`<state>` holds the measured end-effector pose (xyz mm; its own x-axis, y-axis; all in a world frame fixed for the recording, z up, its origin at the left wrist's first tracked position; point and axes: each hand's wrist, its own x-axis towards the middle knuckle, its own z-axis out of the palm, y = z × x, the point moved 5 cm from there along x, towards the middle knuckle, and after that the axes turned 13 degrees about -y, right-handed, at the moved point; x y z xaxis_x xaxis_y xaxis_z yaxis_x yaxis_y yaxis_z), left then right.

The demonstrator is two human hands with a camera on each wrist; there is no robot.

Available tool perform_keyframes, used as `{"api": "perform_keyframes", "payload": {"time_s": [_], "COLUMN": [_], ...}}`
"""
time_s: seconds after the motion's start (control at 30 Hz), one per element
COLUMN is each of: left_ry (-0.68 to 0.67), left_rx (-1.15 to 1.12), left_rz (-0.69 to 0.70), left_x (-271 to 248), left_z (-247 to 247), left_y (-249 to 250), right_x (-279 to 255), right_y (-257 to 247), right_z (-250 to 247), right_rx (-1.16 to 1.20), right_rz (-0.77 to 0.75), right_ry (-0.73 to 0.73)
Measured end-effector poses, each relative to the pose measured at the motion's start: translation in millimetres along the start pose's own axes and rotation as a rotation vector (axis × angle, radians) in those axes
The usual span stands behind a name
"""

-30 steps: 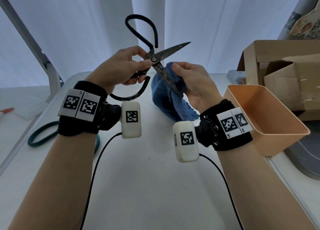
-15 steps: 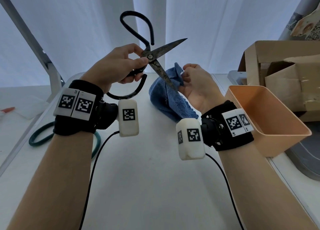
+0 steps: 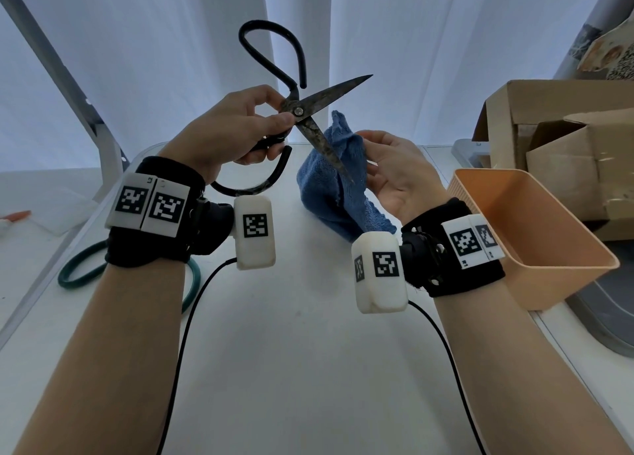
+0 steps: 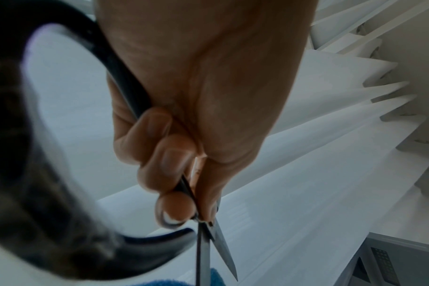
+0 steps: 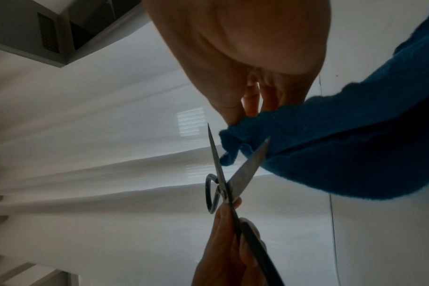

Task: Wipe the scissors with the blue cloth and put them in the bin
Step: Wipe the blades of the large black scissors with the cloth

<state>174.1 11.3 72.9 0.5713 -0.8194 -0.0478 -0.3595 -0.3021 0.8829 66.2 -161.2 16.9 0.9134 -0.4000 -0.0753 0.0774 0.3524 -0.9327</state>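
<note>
Left hand [image 3: 236, 128]: grips the open scissors [image 3: 310, 111] at the pivot.
Right hand [image 3: 394, 169]: pinches the blue cloth [image 3: 329, 186] beside the lower blade.
Bin [image 3: 535, 248]: on the table [image 3: 308, 351].

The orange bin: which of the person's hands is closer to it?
Right. The right hand, holding the blue cloth, is just beside the orange bin; the left hand, gripping the scissors, is farther off across the table.
</note>
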Motion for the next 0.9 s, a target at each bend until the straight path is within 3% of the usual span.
{"api": "perform_keyframes", "payload": {"time_s": [0.2,0.3,0.43,0.7,0.9], "left_ry": [-0.019,-0.026,-0.033,-0.03,-0.029], "left_rx": [0.036,0.047,0.04,0.048,0.082], "left_rz": [-0.015,-0.015,-0.008,-0.005,0.005], "left_x": [0.0,1.0,0.8,2.2,4.7], "left_z": [2.2,4.9,6.5,8.5,16.8], "left_y": [0.9,2.6,4.0,4.5,6.0], "right_x": [-2.0,-3.6,-5.1,-9.2,-9.3], "right_y": [-9.1,-12.3,-7.1,-9.2,-10.2], "right_z": [5.0,11.1,20.7,20.6,24.7], "right_rx": [0.038,0.084,0.031,-0.271,-0.352], "right_rz": [-0.091,-0.122,-0.083,-0.051,-0.056], "right_ry": [-0.004,-0.079,-0.192,-0.212,-0.229]}}
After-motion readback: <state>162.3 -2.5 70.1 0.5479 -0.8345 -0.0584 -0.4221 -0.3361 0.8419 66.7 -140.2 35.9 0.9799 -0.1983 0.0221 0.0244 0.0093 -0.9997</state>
